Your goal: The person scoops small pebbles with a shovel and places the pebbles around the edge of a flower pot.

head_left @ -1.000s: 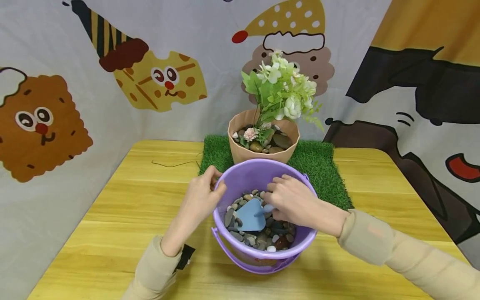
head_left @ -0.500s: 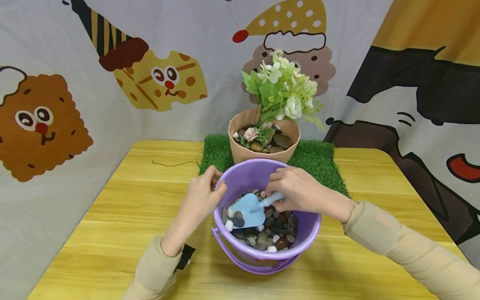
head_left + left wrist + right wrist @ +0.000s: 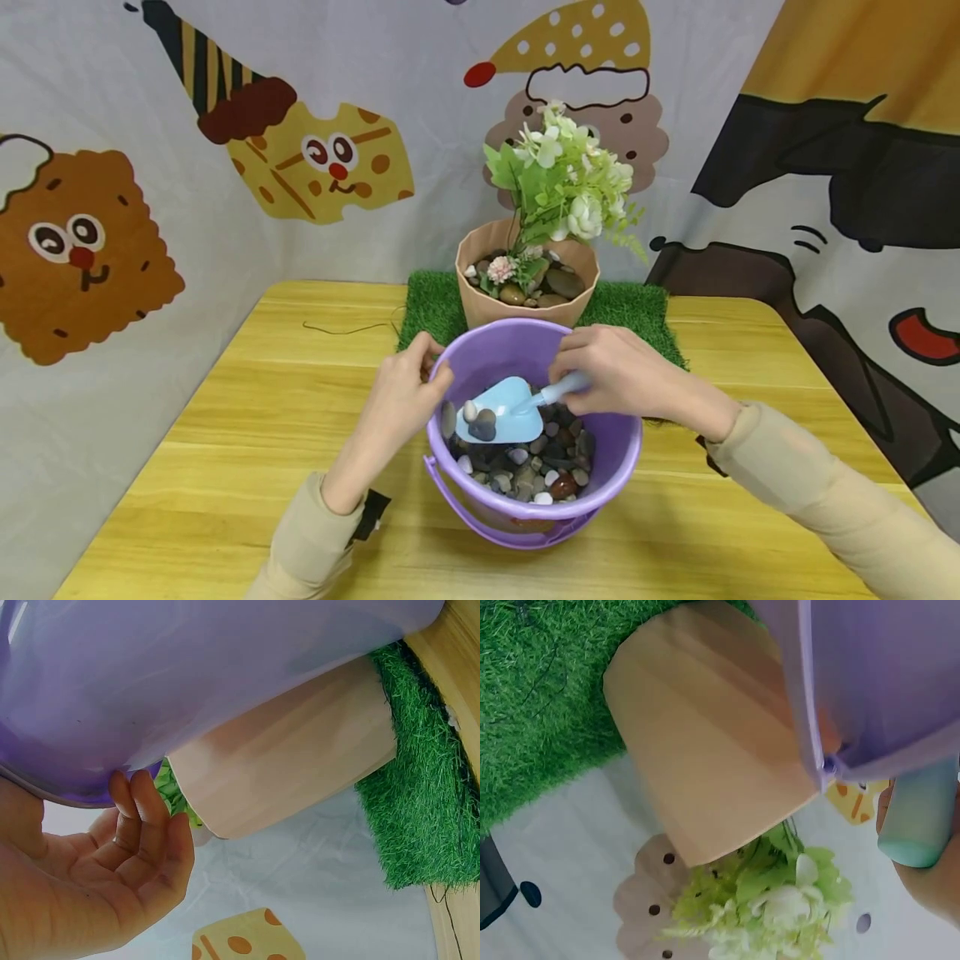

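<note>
A purple bucket (image 3: pixel 504 510) stands on the wooden table, part filled with pebbles (image 3: pixel 525 475) in grey, dark and white. My left hand (image 3: pixel 401 392) pinches the bucket's left rim between thumb and curled fingers; in the left wrist view the fingertips (image 3: pixel 141 784) lie against its outer wall. My right hand (image 3: pixel 618 371) grips the handle of a light blue toy shovel (image 3: pixel 517 423), whose blade carries a few stones (image 3: pixel 482 425) inside the bucket above the pebbles. The handle's end (image 3: pixel 919 840) shows beside the bucket rim in the right wrist view.
Right behind the bucket, a peach flowerpot (image 3: pixel 525 312) with stones and white-green flowers (image 3: pixel 573 171) stands on a green turf mat (image 3: pixel 637 321). A thin dark wire (image 3: pixel 348 329) lies on the table (image 3: pixel 247 467) to the left. A printed cloth (image 3: pixel 375 50) hangs behind.
My right hand has lifted the shovel and drawn it to the right; its blade came up out of the pebbles with a few stones on it. The left hand has stayed at the rim.
</note>
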Demonstrator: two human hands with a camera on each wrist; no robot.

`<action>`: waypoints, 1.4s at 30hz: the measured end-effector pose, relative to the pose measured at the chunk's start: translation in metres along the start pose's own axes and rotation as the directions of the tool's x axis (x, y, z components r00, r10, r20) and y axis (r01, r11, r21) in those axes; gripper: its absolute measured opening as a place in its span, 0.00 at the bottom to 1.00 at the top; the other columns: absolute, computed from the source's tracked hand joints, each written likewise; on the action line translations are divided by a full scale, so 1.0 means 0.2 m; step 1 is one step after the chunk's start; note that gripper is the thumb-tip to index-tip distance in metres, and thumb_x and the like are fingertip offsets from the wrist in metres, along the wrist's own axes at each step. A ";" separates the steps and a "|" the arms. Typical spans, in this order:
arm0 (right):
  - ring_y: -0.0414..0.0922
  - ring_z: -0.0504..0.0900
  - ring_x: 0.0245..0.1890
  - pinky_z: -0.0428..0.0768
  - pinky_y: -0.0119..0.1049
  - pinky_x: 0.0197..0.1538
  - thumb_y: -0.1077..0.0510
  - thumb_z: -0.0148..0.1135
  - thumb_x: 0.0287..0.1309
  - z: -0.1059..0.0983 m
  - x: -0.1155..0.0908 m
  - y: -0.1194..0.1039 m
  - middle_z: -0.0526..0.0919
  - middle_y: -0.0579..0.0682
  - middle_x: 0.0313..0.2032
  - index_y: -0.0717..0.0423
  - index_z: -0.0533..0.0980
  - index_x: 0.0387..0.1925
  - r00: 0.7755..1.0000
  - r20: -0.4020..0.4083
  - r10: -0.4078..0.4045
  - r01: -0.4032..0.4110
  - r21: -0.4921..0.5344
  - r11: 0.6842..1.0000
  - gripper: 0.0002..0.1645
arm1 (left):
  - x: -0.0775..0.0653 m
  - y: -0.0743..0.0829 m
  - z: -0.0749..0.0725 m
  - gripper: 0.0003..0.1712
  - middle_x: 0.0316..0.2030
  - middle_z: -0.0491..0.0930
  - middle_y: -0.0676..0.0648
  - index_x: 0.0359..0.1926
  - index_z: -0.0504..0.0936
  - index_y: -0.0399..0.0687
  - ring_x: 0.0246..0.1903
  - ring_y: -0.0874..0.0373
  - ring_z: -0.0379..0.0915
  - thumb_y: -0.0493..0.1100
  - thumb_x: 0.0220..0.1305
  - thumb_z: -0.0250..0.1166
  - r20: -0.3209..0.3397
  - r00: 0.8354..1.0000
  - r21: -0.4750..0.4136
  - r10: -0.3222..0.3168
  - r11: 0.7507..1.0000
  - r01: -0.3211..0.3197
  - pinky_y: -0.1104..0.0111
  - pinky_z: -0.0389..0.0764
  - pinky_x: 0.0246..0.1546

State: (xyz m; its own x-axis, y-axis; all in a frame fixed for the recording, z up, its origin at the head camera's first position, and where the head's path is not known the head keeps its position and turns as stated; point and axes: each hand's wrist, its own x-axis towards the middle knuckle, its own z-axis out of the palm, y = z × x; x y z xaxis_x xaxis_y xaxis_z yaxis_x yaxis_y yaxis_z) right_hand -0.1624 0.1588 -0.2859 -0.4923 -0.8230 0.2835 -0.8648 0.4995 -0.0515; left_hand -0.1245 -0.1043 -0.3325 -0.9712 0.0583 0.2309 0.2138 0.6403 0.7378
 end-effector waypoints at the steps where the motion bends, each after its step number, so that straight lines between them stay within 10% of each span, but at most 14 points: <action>1: 0.31 0.71 0.24 0.74 0.26 0.28 0.58 0.70 0.33 -0.01 -0.01 0.01 0.78 0.37 0.25 0.42 0.80 0.24 1.000 -0.006 0.008 -0.008 0.004 1.000 0.10 | 0.00 0.00 0.00 0.07 0.23 0.77 0.46 0.38 0.75 0.41 0.18 0.60 0.69 0.37 0.58 0.57 -0.001 1.000 0.001 0.001 1.000 -0.001 0.75 0.72 0.13; 21: 0.31 0.67 0.18 0.68 0.25 0.22 0.59 0.70 0.41 -0.21 -0.04 0.11 0.79 0.40 0.24 0.47 0.83 0.26 0.985 -0.037 0.167 -0.168 -0.037 0.985 0.06 | 0.00 0.00 0.00 0.07 0.25 0.78 0.46 0.39 0.76 0.42 0.20 0.59 0.72 0.37 0.58 0.57 0.009 1.000 -0.018 -0.018 1.000 0.018 0.74 0.75 0.16; 42: 0.39 0.71 0.18 0.68 0.32 0.21 0.58 0.68 0.46 -0.34 0.04 0.25 0.83 0.44 0.22 0.49 0.84 0.28 0.902 0.003 0.432 -0.430 -0.074 0.900 0.04 | 0.00 0.00 0.00 0.08 0.25 0.78 0.45 0.40 0.76 0.41 0.20 0.59 0.71 0.37 0.58 0.57 0.015 1.000 -0.024 -0.027 0.999 0.027 0.74 0.75 0.16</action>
State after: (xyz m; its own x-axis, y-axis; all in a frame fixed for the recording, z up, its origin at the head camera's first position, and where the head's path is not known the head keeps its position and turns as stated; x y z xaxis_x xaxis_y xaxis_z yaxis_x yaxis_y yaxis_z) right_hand -0.2032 0.1969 -0.2207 -0.8176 -0.5275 0.2306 -0.5588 0.8235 -0.0974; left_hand -0.1236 -0.1042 -0.3318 -0.9781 0.0524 0.2013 0.1895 0.6234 0.7586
